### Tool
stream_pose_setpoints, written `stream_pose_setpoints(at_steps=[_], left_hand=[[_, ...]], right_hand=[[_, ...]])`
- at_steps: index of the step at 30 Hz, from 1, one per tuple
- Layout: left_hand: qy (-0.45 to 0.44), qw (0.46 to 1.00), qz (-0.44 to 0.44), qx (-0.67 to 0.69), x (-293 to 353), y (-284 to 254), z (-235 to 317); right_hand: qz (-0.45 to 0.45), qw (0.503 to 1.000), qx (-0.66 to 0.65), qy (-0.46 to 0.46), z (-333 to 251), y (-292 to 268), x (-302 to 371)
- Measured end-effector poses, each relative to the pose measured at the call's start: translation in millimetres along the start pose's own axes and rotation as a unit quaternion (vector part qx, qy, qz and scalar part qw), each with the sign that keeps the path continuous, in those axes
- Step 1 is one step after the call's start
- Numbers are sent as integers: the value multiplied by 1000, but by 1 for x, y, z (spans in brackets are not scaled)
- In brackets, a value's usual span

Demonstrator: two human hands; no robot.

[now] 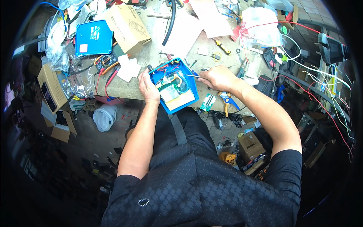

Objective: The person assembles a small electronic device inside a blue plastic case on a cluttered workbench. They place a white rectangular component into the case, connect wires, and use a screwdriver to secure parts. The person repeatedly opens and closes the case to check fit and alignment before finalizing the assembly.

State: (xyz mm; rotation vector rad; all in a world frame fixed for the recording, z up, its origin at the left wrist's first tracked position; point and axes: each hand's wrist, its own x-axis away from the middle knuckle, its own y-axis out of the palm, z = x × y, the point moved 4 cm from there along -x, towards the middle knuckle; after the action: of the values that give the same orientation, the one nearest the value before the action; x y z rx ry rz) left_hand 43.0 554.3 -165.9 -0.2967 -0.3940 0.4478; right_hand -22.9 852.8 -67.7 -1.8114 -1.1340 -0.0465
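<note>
A blue plastic box (195, 92) without its lid is tilted at the bench's near edge. Inside it are coloured wires, a circuit board and a pale yellow block (181, 102). My left hand (149, 89) grips the box's left wall, thumb at the upper rim. In my right hand (219, 78) is a thin screwdriver (192, 76), its shaft pointing left over the box's right wall. Whether its tip touches anything is too small to tell. A green circuit board (208, 102) and wire strippers (228, 102) with blue and orange handles lie to the right of the box.
A blue lid (94, 37), a cardboard box (130, 28) and a multimeter (107, 59) with red and black leads lie at left. A yellow-handled screwdriver (223, 47) lies farther back. Loose wires (317, 66) hang at right. A white bucket (104, 117) stands on the floor.
</note>
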Motion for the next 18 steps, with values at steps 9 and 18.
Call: stream_pose_setpoints(at_steps=[9, 18], left_hand=[[-3, 1000, 2, -8, 2, 0, 8], [-4, 1000, -2, -11, 2, -1, 8]], right_hand=[[-3, 1000, 2, -2, 3, 0, -1], [-5, 1000, -17, -3, 4, -1, -1]])
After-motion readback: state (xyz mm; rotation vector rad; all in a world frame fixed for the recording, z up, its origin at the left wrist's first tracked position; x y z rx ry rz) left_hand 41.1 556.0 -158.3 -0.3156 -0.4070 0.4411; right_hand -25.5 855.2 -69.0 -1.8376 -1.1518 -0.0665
